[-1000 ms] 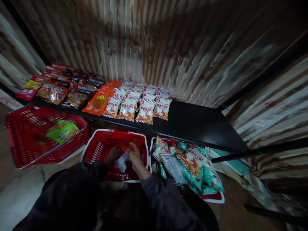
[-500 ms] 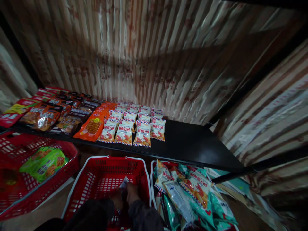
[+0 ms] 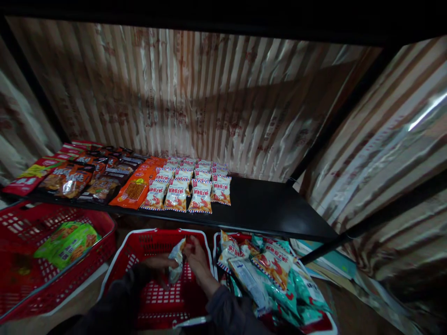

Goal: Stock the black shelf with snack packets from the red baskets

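Observation:
Over the middle red basket (image 3: 139, 235), a small white and orange snack bag (image 3: 176, 263) is held between my two hands, tilted and partly covered by fingers. My left hand (image 3: 159, 265) is closed on its left side. At the bag's upper right, my right hand (image 3: 196, 257) pinches the edge. Rows of similar white and orange snack bags (image 3: 200, 195) lie on the black shelf (image 3: 265, 204) beyond. To the right, another red basket (image 3: 328, 323) holds more of these bags (image 3: 274, 263) and several green bags (image 3: 286, 298).
Left of the bags on the shelf lie an orange packet (image 3: 135, 187), brown packets (image 3: 104, 184) and red packets (image 3: 35, 172). A red basket (image 3: 35, 298) at far left holds bright green packets (image 3: 70, 244). A black post (image 3: 324, 249) slants beside the right basket.
Both hands have risen from low in the middle basket, bringing the snack bag up into clearer view. The camera view has shifted slightly, showing the upper shelf edge.

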Action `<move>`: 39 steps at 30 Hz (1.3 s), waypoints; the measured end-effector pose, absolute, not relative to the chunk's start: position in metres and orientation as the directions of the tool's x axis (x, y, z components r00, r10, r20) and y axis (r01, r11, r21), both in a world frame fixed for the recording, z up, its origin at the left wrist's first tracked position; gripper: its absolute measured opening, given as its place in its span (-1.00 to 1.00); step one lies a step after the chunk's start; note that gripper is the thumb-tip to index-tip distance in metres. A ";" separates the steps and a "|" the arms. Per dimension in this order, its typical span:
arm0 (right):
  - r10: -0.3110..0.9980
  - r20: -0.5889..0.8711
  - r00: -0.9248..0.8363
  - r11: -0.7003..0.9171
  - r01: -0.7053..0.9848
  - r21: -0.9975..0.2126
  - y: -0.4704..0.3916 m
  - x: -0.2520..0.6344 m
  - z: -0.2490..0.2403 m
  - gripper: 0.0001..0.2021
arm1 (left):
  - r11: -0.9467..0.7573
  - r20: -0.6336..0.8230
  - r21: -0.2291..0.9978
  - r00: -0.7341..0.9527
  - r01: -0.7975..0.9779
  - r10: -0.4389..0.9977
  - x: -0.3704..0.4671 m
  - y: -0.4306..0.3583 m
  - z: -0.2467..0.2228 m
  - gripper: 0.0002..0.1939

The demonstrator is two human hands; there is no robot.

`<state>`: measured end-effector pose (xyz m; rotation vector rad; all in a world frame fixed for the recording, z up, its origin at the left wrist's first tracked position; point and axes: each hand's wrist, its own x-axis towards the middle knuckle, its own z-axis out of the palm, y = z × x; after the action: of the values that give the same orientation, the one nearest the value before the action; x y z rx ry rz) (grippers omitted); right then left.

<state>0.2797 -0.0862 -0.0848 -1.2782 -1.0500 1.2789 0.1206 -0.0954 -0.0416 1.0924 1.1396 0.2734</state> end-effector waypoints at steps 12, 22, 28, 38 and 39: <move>1.000 0.012 0.007 0.014 -0.308 -0.951 -0.078 0.340 0.027 -0.55 | 0.409 -0.165 0.877 0.641 -0.251 0.749 0.159 -0.077 0.059 -0.31; 0.982 -0.164 -0.098 -0.191 -0.510 -0.839 -0.072 0.352 0.009 -0.52 | 0.164 -0.142 0.986 0.550 0.009 0.823 0.194 -0.059 0.045 -0.39; 0.986 -0.155 -0.067 -0.168 -0.457 -0.873 -0.074 0.356 0.010 -0.51 | 0.133 -0.146 0.989 0.512 0.063 0.846 0.185 -0.059 0.047 -0.29; 0.979 -0.196 -0.051 -0.200 -0.388 -0.900 -0.077 0.357 0.008 -0.46 | 0.177 -0.068 0.969 0.498 -0.174 0.865 0.190 -0.065 0.042 -0.43; 0.979 -0.194 -0.059 -0.202 -0.379 -0.903 -0.077 0.358 0.008 -0.46 | 0.175 -0.071 0.969 0.479 -0.176 0.875 0.190 -0.065 0.043 -0.45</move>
<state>0.3576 -0.0774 0.0077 -1.0401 -0.8219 1.5306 0.1900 -0.0650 0.0427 1.1557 0.7574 0.8552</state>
